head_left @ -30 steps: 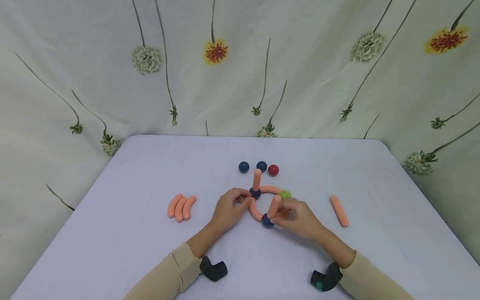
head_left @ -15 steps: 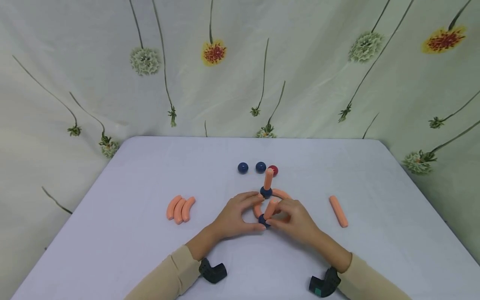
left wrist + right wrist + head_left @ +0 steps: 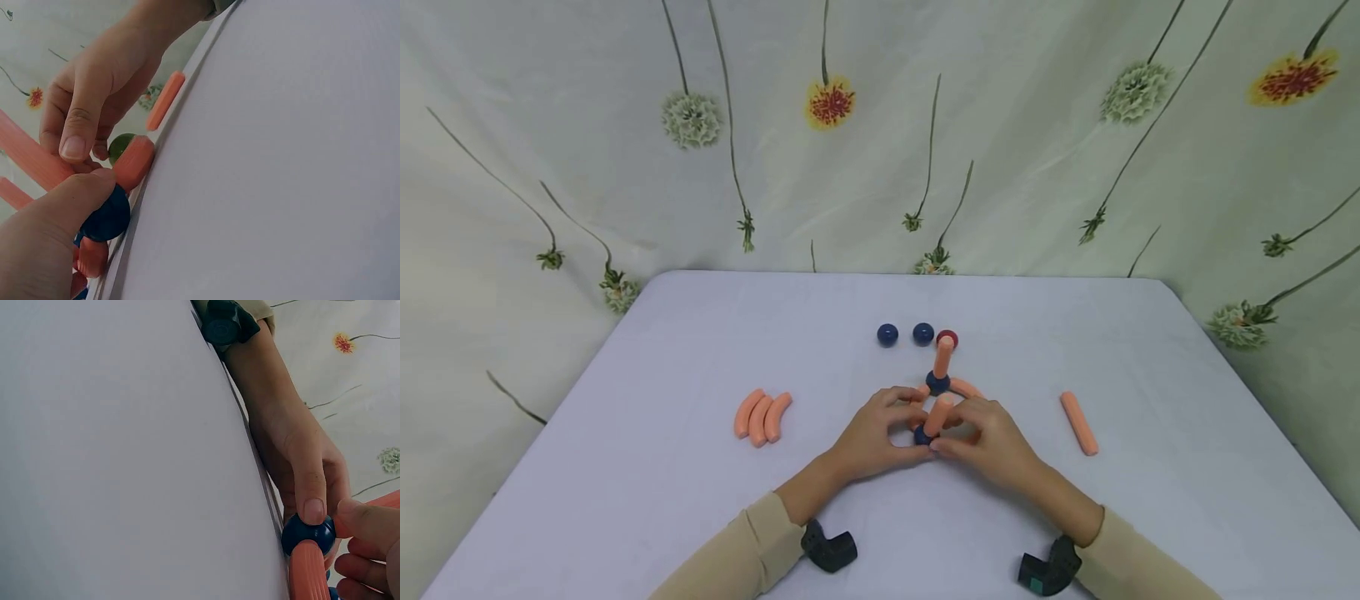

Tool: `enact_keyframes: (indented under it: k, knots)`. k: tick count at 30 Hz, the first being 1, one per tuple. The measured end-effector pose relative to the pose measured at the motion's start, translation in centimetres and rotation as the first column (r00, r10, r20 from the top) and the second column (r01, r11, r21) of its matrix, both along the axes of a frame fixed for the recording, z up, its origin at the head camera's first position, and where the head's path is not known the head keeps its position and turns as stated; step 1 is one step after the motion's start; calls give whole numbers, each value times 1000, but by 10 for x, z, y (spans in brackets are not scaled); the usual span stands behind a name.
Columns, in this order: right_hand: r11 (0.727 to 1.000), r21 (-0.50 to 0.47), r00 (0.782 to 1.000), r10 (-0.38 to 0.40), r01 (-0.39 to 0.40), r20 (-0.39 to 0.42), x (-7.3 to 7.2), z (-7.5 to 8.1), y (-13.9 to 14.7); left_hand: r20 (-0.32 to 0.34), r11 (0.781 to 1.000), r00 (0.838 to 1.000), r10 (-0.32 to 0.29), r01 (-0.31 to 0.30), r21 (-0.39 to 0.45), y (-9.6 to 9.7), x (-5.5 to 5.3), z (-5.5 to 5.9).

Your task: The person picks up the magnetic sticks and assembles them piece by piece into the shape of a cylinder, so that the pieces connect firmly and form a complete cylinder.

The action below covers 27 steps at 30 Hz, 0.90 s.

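**Near blue ball [image 3: 922,436]: three o'clock from your left hand [image 3: 868,437], nine o'clock from your right hand [image 3: 992,437]**

Your left thumb and fingers curl round the near blue ball, the thumb resting right on it in both wrist views. Your right thumb and fingers appear to pinch the near straight rod [image 3: 937,415] at its foot, just above that ball. Neither hand is nearer, then: both are at the same joint, one on the ball, the other on the rod. The relation that matters, I judge, is the rod's long axis: it stands up from the ball, its top leaning toward one o'clock in the head view.

A curved rod [image 3: 309,569] meets the ball on your right hand's side (your right hand hides it from the head camera), and the green ball [image 3: 119,147] lies beyond it in the left wrist view.

Between twelve and one o'clock from the near ball, the far blue ball [image 3: 937,382] carries a far straight rod [image 3: 943,358], also upright. Past that, toward twelve, sit two loose blue balls [image 3: 887,335] and a red ball [image 3: 951,335], partly covered. Three short curved rods [image 3: 762,418] lie at your left hand's nine o'clock; a loose straight rod [image 3: 1078,423] lies at your right hand's three.
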State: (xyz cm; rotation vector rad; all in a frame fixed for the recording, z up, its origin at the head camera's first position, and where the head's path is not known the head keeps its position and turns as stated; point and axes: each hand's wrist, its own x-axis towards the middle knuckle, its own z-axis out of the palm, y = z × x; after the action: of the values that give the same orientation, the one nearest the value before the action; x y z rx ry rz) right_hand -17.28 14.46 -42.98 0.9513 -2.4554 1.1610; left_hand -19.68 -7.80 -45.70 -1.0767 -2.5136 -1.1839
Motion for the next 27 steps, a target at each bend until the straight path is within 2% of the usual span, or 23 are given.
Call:
enact_keyframes:
  k: [6, 10, 16, 21, 27]
  knots:
    - [1000, -6, 996, -19, 20, 90, -1, 4, 3, 46, 999, 999, 16, -18, 45, -1, -4, -4]
    - [998, -2, 990, -57, 57, 128, -1, 9, 6, 32, 996, 999, 21, -24, 87, -2, -4, -5]
    - [997, 13, 992, -73, 72, 101, -6, 18, 18, 27, 991, 999, 43, -46, 123, -1, -3, -5]
    - [991, 8, 987, -134, 134, 90, -9, 26, 32, 7, 990, 999, 51, -51, 135, 1, -4, -4]
    - [982, 9, 978, -190, 190, 82, -8, 31, 50, 31, 984, 998, 62, -66, 168, 1, -3, -1]
